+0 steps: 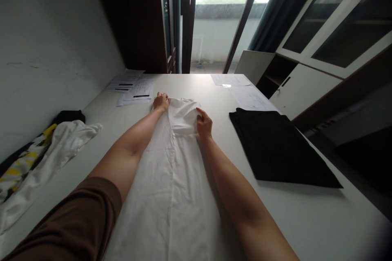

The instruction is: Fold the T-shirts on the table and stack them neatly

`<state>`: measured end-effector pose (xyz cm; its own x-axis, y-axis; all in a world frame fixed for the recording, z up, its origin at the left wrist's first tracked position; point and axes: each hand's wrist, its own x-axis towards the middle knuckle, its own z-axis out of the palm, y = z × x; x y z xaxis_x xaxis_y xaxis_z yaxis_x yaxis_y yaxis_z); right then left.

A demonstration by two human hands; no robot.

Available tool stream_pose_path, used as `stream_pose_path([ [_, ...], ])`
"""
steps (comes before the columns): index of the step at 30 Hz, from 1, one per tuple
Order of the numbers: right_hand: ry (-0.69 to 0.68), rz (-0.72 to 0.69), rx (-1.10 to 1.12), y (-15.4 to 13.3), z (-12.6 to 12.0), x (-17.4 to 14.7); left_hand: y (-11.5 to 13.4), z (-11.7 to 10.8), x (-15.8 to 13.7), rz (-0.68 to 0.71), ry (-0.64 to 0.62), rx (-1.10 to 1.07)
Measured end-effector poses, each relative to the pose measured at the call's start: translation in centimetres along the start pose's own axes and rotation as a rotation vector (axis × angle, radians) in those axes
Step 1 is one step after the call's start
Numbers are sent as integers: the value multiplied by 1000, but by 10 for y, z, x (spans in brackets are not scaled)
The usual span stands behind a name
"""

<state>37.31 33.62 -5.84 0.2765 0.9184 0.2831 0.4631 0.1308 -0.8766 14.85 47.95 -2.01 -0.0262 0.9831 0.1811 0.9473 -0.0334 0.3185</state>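
Note:
A long white garment (171, 179) lies lengthwise on the white table, running from the near edge toward its far part. A seam or folded edge runs down its middle, and light wrinkles show across the cloth. My left hand (161, 101) is closed on the garment's far left corner. At the far right edge, my right hand (204, 123) pinches the cloth between thumb and fingers. Between the two hands the far end is folded and slightly rumpled. Whether it is a shirt or another kind of garment, I cannot tell.
Folded black cloth (281, 147) lies on the table (226, 212) to the right. Printed papers (137, 91) rest at the far left, and further sheets (251, 96) at the far right. Crumpled white clothing (64, 142) and yellow-patterned clothing (26, 161) lie along the left wall.

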Motion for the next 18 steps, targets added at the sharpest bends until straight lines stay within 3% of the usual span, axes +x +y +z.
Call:
stream_pose_path([
  [5, 17, 40, -123, 3, 1, 2, -1, 1, -3, -64, -8, -27],
  [8, 20, 74, -197, 4, 4, 3, 3, 2, -17, 13, -24, -32],
  [14, 14, 69, -190, 4, 6, 5, 25, 12, -88, 361, -157, -26],
  [18, -33, 36, -74, 7, 2, 11, 33, 23, -134, 432, -221, 36],
])
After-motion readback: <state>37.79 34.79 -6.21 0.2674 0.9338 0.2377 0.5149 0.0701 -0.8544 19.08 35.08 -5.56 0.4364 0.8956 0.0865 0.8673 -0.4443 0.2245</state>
